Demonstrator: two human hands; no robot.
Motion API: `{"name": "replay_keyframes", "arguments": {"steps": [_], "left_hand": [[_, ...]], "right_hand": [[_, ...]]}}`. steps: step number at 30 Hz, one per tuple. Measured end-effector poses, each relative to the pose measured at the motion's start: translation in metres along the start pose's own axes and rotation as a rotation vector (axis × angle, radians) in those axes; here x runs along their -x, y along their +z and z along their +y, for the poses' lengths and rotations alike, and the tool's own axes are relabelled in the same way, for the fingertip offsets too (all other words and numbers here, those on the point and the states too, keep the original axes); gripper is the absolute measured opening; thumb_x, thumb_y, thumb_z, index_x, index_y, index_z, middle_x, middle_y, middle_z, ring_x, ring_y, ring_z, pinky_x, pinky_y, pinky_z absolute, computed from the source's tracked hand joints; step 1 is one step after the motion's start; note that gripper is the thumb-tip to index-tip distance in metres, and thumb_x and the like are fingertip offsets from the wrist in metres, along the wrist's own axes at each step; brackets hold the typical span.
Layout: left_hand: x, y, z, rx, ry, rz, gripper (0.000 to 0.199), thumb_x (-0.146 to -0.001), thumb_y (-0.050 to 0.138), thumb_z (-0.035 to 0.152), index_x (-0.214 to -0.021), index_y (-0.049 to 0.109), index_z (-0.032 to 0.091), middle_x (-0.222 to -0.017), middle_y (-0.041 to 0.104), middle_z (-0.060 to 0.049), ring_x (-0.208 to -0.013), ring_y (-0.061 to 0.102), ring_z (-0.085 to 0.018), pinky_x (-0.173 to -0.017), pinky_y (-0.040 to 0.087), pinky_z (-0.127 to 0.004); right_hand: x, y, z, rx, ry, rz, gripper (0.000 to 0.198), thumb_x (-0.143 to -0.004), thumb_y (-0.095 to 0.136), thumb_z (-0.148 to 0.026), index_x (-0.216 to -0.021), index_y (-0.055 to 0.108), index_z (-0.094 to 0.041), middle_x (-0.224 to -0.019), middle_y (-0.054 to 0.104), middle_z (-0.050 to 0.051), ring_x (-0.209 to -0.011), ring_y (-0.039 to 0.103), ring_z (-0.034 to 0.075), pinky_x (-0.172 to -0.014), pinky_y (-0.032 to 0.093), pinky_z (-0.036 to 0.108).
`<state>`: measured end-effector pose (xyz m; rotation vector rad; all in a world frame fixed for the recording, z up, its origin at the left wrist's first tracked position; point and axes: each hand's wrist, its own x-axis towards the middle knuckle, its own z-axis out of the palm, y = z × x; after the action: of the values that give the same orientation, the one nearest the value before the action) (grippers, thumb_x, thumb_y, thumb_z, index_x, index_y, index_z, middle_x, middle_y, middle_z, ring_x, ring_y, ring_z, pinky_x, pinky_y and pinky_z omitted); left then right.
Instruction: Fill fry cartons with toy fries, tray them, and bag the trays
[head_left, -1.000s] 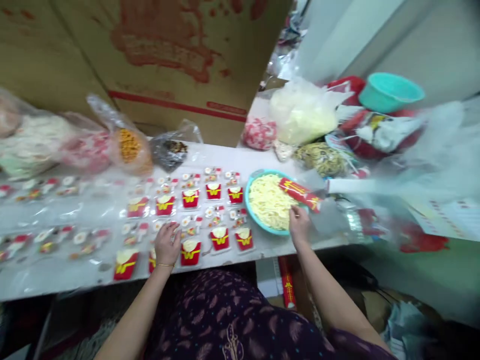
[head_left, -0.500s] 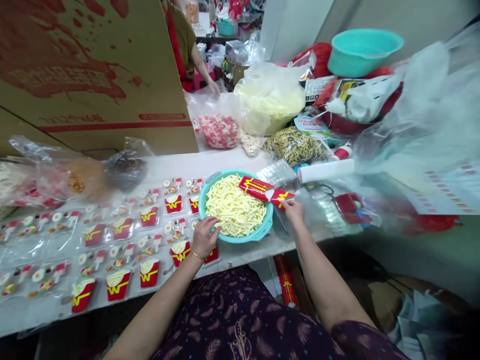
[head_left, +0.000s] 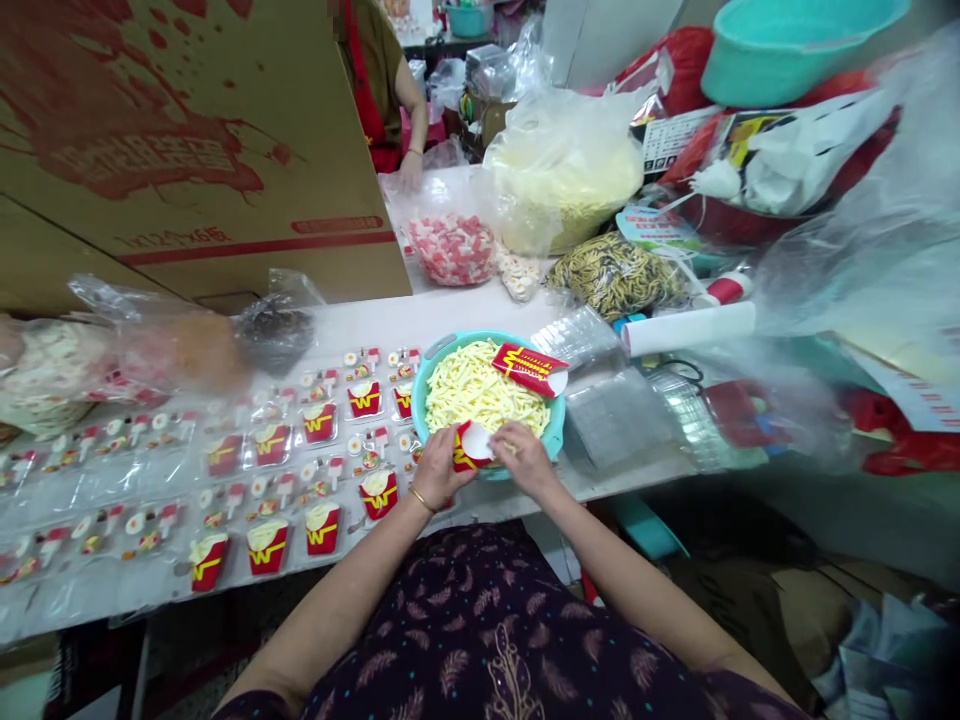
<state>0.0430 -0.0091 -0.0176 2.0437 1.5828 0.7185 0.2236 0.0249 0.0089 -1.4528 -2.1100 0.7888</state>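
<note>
My left hand [head_left: 441, 470] is closed around a red fries carton [head_left: 463, 450] with a yellow W, its white inside facing up. The carton is over the near rim of a turquoise basin [head_left: 556, 425]. Pale yellow fry-shaped pieces [head_left: 480, 385] fill that basin. Beside the carton's opening, my right hand [head_left: 529, 465] is pinched shut. Whatever lies between its fingertips is too small to make out. A stack of flat red cartons [head_left: 529, 368] rests on the pieces at the basin's far right.
To the left lie clear plastic trays with small toy foods and filled red cartons [head_left: 268, 545]. A cardboard box [head_left: 202, 150] stands behind. Bags of pink-white pieces [head_left: 454, 250] and dark-yellow strips [head_left: 611, 275] sit at the back. A co-worker's arm [head_left: 412, 120] shows beyond.
The carton that my right hand held at the basin's right side is now in my left hand, which has left the yellow pieces. My right hand has moved left to the carton's opening.
</note>
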Motion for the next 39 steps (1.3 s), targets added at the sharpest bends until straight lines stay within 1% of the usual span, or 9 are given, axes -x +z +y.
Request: {"name": "replay_keyframes", "arguments": {"steps": [4,8,14,20,23,27,31,36,39], "left_hand": [[0.001,-0.020,-0.018,-0.059,-0.079,0.107,0.074,-0.064,0.066,0.042,-0.125,0.035,0.016,-0.112,0.050,-0.012,-0.104,0.048,-0.026,-0.090,0.040,-0.042],[0.001,-0.028,-0.026,-0.079,-0.105,0.126,0.074,-0.062,0.068,0.043,-0.124,0.036,0.018,-0.112,0.050,-0.011,-0.104,0.047,-0.026,-0.090,0.040,-0.041],[-0.004,-0.030,-0.029,-0.071,-0.090,0.100,0.073,-0.062,0.067,0.042,-0.124,0.036,0.017,-0.111,0.050,-0.011,-0.103,0.048,-0.026,-0.091,0.040,-0.040],[-0.028,-0.014,-0.023,-0.047,-0.042,0.023,0.074,-0.060,0.068,0.034,-0.124,0.035,0.018,-0.111,0.049,-0.010,-0.105,0.046,-0.027,-0.091,0.038,-0.042],[-0.038,-0.005,-0.021,-0.051,-0.066,0.009,0.073,-0.057,0.069,0.029,-0.121,0.037,0.017,-0.107,0.050,-0.010,-0.102,0.047,-0.027,-0.088,0.039,-0.043],[-0.039,0.001,-0.020,-0.053,-0.101,0.032,0.072,-0.054,0.070,0.026,-0.118,0.038,0.015,-0.104,0.050,-0.010,-0.099,0.047,-0.027,-0.087,0.040,-0.043],[-0.037,0.005,-0.018,-0.010,-0.095,0.068,0.069,-0.055,0.068,0.024,-0.116,0.038,0.018,-0.102,0.049,-0.008,-0.099,0.048,-0.026,-0.088,0.039,-0.043],[-0.036,0.006,-0.019,0.037,-0.103,0.124,0.070,-0.053,0.068,0.024,-0.116,0.037,0.017,-0.106,0.049,-0.009,-0.102,0.048,-0.026,-0.090,0.039,-0.042],[-0.033,0.008,-0.017,0.057,-0.093,0.148,0.069,-0.054,0.068,0.024,-0.115,0.038,0.016,-0.106,0.049,-0.009,-0.102,0.048,-0.025,-0.091,0.039,-0.042]], "right_hand": [[-0.032,-0.001,0.031,0.262,0.102,0.004,0.057,-0.068,0.064,-0.026,-0.120,0.047,-0.012,-0.118,0.048,0.017,-0.106,0.043,0.028,-0.089,0.036,0.039],[-0.050,0.007,0.044,0.356,0.062,-0.070,0.045,-0.068,0.058,-0.018,-0.113,0.055,-0.017,-0.107,0.056,0.014,-0.101,0.047,0.027,-0.087,0.036,0.041],[-0.055,-0.005,0.055,-0.332,0.223,0.061,0.026,-0.066,0.056,-0.019,-0.090,0.066,-0.015,-0.083,0.065,0.004,-0.076,0.057,0.017,-0.070,0.045,0.030],[-0.061,-0.006,0.021,-0.789,0.363,-0.133,0.045,-0.059,0.065,-0.030,-0.101,0.062,-0.015,-0.082,0.066,0.002,-0.063,0.057,0.012,-0.055,0.044,0.024],[-0.062,0.001,0.006,-0.709,0.264,-0.220,0.048,-0.060,0.065,-0.027,-0.107,0.059,-0.017,-0.098,0.064,0.005,-0.079,0.060,0.015,-0.068,0.048,0.027],[-0.060,0.008,0.001,-0.395,0.154,-0.103,0.034,-0.068,0.059,-0.021,-0.101,0.060,-0.017,-0.100,0.063,0.006,-0.089,0.058,0.017,-0.082,0.044,0.032],[-0.059,0.015,-0.003,-0.252,0.041,-0.175,0.018,-0.069,0.056,-0.014,-0.083,0.066,-0.020,-0.085,0.066,0.002,-0.083,0.060,0.016,-0.080,0.045,0.030],[-0.064,0.010,-0.006,-0.270,-0.016,-0.225,0.026,-0.069,0.059,-0.014,-0.093,0.066,-0.020,-0.090,0.067,0.002,-0.082,0.061,0.015,-0.075,0.046,0.027],[-0.064,0.009,-0.010,-0.181,-0.057,-0.290,0.020,-0.069,0.056,-0.011,-0.082,0.069,-0.020,-0.081,0.068,0.000,-0.075,0.061,0.015,-0.072,0.045,0.026]]}}
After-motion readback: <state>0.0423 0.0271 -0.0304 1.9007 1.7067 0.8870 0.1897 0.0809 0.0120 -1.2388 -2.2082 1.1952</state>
